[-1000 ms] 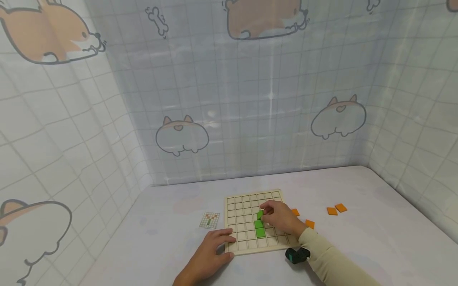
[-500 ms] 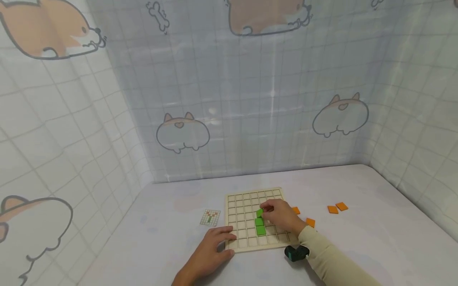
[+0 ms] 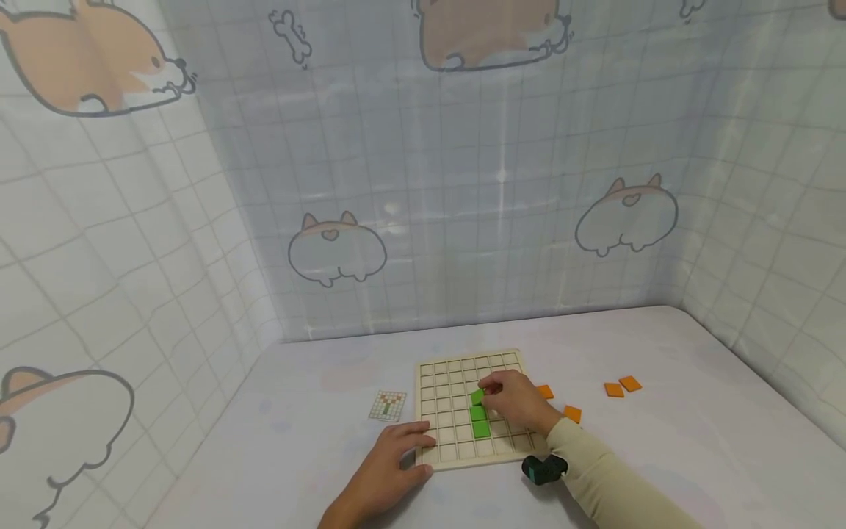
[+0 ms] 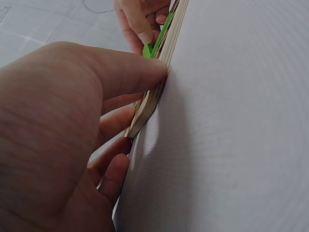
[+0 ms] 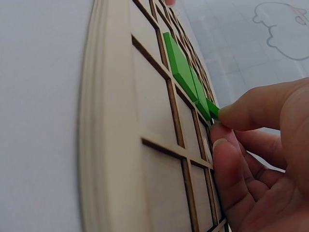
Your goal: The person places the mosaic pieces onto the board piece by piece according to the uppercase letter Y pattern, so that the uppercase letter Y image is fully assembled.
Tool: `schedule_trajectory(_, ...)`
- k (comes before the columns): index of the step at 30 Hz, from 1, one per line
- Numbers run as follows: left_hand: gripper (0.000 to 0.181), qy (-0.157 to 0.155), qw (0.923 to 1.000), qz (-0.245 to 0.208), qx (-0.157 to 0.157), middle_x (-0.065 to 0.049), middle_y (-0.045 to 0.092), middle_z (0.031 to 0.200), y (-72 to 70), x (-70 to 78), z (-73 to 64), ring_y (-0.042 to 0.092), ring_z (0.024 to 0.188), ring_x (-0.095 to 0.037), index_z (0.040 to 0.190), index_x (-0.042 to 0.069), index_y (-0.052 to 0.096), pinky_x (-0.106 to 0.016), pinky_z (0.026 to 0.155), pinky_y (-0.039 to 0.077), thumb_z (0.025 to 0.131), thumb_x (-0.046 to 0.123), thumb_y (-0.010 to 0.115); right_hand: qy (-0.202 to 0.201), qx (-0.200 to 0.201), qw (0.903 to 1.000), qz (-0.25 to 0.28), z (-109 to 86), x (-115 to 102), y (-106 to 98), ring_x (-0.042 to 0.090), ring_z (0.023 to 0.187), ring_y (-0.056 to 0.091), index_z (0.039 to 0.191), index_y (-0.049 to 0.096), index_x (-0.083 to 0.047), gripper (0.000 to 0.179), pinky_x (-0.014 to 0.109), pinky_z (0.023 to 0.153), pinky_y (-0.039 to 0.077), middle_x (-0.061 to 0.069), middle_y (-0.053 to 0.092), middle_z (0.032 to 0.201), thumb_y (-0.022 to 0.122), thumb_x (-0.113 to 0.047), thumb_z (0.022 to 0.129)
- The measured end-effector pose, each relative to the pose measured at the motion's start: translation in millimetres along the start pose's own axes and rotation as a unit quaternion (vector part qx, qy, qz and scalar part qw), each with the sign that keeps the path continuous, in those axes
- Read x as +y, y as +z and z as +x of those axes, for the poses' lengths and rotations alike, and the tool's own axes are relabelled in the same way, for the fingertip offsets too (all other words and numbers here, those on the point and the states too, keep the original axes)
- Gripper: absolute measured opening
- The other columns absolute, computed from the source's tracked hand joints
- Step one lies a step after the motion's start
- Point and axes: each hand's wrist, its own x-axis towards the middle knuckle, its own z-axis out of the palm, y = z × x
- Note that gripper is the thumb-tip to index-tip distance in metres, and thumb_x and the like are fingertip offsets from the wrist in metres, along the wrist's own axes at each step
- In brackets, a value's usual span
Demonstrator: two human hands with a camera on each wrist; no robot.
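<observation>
A pale wooden grid board [image 3: 436,382] lies on the table. Two green square tiles [image 3: 480,428] sit in its cells, one behind the other. Just beyond them, my right hand [image 3: 518,400] pinches a third green tile [image 3: 476,397] between thumb and fingers; in the right wrist view this tile [image 5: 212,109] is tilted, its far part hidden by the fingertips. At the board's near left corner rests my left hand [image 3: 393,463], fingers extended over the left edge. Its thumb [image 4: 140,75] touches the front edge in the left wrist view.
Left of the board lies a small pattern card [image 3: 387,405]. Several orange tiles lie to the right, including one orange tile [image 3: 630,383] farther out. A dark device [image 3: 545,469] is by the right wrist. Patterned curtains [image 3: 429,220] surround the table's back and sides.
The pinched green tile has shifted very slightly over its cell, still tilted in the right hand. The left hand stays at the board's corner. The head view bobs a little.
</observation>
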Motion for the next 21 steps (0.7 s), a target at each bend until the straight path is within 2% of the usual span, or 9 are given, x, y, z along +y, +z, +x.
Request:
schedule_trajectory(4,0.032,0.008,1.0,-0.002,0.004,0.002,0.054,0.143,-0.3,0.5,-0.7,0.042,0.132,-0.032,0.12,0.024,0.071,-0.058,0.107,0.035,0.09,0.034,0.072,0.004,-0.001,1.0,0.002,0.8,-0.2,0.7,0.015,0.082,0.056,0.11,0.073,-0.006,0.024,0.032,0.074,0.049,-0.003,0.063,0.089,0.073,-0.007,0.087)
schedule_trajectory(21,0.031,0.009,0.9999,-0.003,0.009,0.002,0.055,0.142,-0.1,1.2,-1.1,0.042,0.132,-0.032,0.119,0.024,0.071,-0.057,0.107,0.035,0.09,0.032,0.073,0.011,-0.005,0.9999,-0.005,0.2,-2.6,1.6,0.014,0.082,0.056,0.109,0.073,-0.007,0.023,0.034,0.075,0.05,-0.004,0.063,0.089,0.073,-0.007,0.086)
